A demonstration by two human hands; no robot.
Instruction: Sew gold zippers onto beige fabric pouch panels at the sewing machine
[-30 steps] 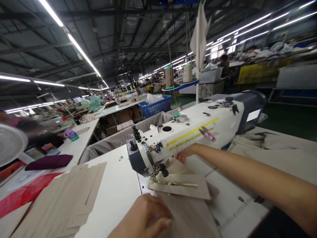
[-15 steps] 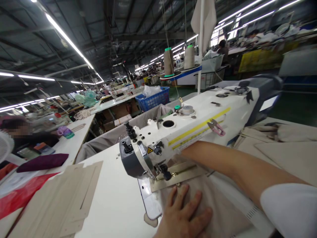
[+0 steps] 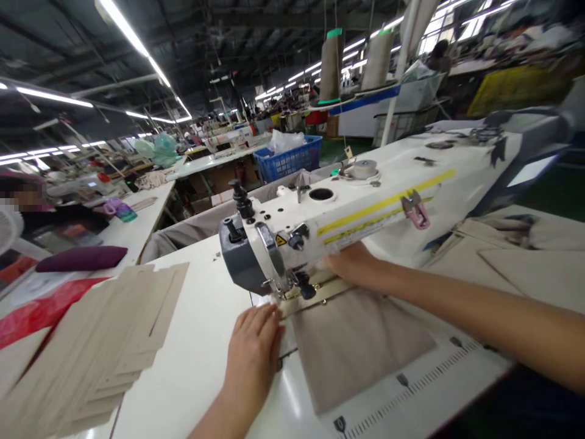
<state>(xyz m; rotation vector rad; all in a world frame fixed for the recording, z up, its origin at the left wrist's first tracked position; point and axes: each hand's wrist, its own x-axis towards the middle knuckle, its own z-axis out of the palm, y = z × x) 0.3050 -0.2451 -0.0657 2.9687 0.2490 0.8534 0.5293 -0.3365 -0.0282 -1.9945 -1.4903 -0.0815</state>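
A white and grey sewing machine (image 3: 292, 244) stands before me, its needle area over a beige strip (image 3: 329, 294) with small brass-coloured metal parts. Below the strip spreads a taupe fabric panel (image 3: 361, 347), flat on the machine table. My left hand (image 3: 253, 341) is at the strip's left end, fingers together and curled down on it; the thumb is mostly hidden. Reaching under the machine arm, my right hand (image 3: 350, 262) rests by the strip's far right part. Its fingers are hidden behind the machine head.
Stacked beige pieces (image 3: 95, 341) lie at left, near a purple cloth bundle (image 3: 82, 258). More beige fabric (image 3: 525, 262) is heaped at right. Pink-handled thread snips (image 3: 415, 210) hang on the machine arm. Thread cones (image 3: 331, 67) and a blue crate (image 3: 287, 157) stand behind. A person sits at far left.
My left hand has left the panel, where it lay spread, and moved left to the strip's end, its fingers now together. My right hand stays under the machine arm. The view has shifted.
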